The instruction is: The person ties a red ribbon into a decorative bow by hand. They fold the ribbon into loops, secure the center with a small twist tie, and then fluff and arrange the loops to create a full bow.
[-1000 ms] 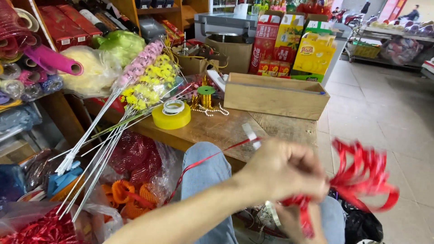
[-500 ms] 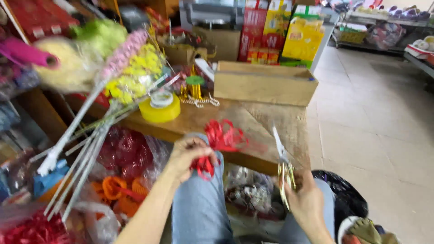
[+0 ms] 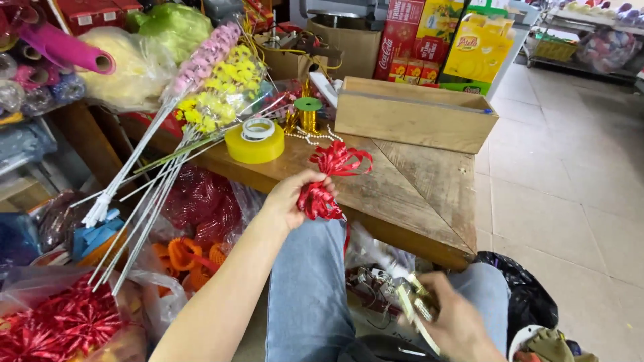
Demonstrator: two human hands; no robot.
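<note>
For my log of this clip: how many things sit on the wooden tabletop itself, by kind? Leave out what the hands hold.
Wooden box: 1
Yellow tape roll: 1
Loose red ribbon bow: 1
Gold ribbon spool with green cap: 1
Total: 4

The left hand grips another red ribbon bundle; the right hand holds scissors.
</note>
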